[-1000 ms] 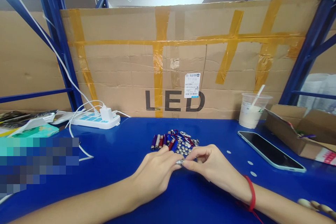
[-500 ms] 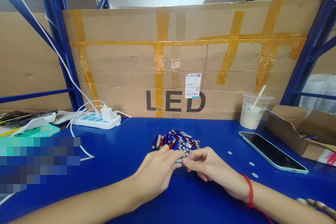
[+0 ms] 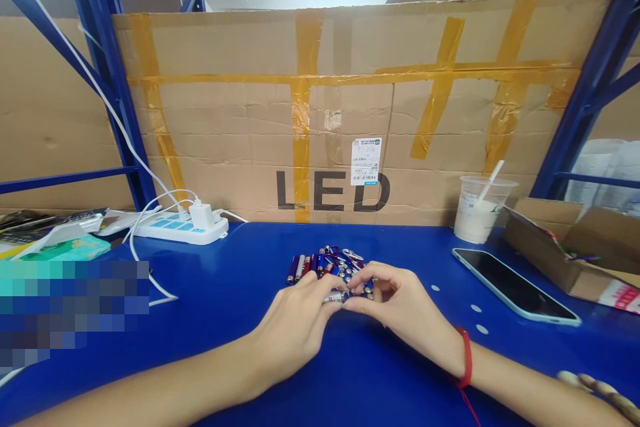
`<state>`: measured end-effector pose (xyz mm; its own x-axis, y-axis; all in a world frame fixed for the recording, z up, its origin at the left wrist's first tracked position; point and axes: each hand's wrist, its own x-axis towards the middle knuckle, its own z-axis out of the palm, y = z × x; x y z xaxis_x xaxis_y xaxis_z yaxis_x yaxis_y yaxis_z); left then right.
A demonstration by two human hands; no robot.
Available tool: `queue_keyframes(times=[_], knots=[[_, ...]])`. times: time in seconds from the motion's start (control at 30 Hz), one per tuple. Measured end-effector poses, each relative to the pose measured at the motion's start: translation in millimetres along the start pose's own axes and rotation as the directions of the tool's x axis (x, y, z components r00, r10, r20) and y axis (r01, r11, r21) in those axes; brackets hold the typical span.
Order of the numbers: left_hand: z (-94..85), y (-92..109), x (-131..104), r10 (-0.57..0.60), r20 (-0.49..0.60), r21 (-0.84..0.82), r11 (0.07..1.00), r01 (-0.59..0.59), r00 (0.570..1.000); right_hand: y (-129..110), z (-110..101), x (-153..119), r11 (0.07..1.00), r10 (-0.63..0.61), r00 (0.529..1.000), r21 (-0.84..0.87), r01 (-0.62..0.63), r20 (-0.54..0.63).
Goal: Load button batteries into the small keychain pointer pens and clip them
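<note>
Between the fingers of my left hand (image 3: 297,317) is a silver mini flashlight (image 3: 334,296), lying level with printing on its barrel. My right hand (image 3: 393,293) pinches at its right end with thumb and fingertips; the exact part there is small and partly hidden. Just beyond the hands is a row of slim mini flashlights (image 3: 300,267) in purple, silver, red and blue. To their right lies a pile of small round metal caps (image 3: 345,272) with metal clips (image 3: 353,255) and red and blue cords, partly covered by my right hand.
At right are a phone (image 3: 515,285), a cup with a straw (image 3: 480,210), an open cardboard box (image 3: 575,253) and several small pale discs (image 3: 476,308). A power strip (image 3: 175,227) with white cables stands at left. A large cardboard sheet (image 3: 225,127) closes off the back.
More of the silver barrel shows between my hands now. My right hand has risen slightly, its fingers more arched over the flashlight's end. The view has shifted slightly.
</note>
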<state>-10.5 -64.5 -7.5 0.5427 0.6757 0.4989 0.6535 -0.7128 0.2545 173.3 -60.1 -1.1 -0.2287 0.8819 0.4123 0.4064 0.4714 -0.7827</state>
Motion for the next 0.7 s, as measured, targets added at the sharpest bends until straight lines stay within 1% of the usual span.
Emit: queue_keyframes(times=[0.1, 0.23, 0.37, 0.5, 0.6, 0.7], knots=[[1.1, -1, 0, -0.032, 0.011, -0.008, 0.999, 0.032, 0.999, 2, -1, 0, 0.996, -0.084, 0.996, -0.023, 0.084, -0.019], [2.5, -2, 0, -0.059, 0.029, -0.022, 0.998, 0.059, 0.998, 2, -2, 0, 0.986, -0.156, 0.987, -0.072, 0.154, -0.032], [3.6, -5, 0, -0.055, 0.041, -0.056, 0.997, 0.057, 0.998, 1, -2, 0, 0.970, -0.217, 0.975, -0.117, 0.212, -0.038], [3.2, -8, 1, -0.035, 0.080, -0.073, 0.997, 0.041, 0.996, 3, -2, 1, 0.957, -0.274, 0.961, -0.104, 0.269, -0.034], [3.9, -10, 2, -0.042, 0.118, -0.081, 0.995, 0.052, 0.992, 7, -1, 2, 0.947, -0.312, 0.949, -0.097, 0.306, -0.048], [6.3, -13, 3, -0.044, 0.110, -0.085, 0.995, 0.053, 0.993, 10, -2, 2, 0.937, -0.338, 0.940, -0.111, 0.331, -0.044]])
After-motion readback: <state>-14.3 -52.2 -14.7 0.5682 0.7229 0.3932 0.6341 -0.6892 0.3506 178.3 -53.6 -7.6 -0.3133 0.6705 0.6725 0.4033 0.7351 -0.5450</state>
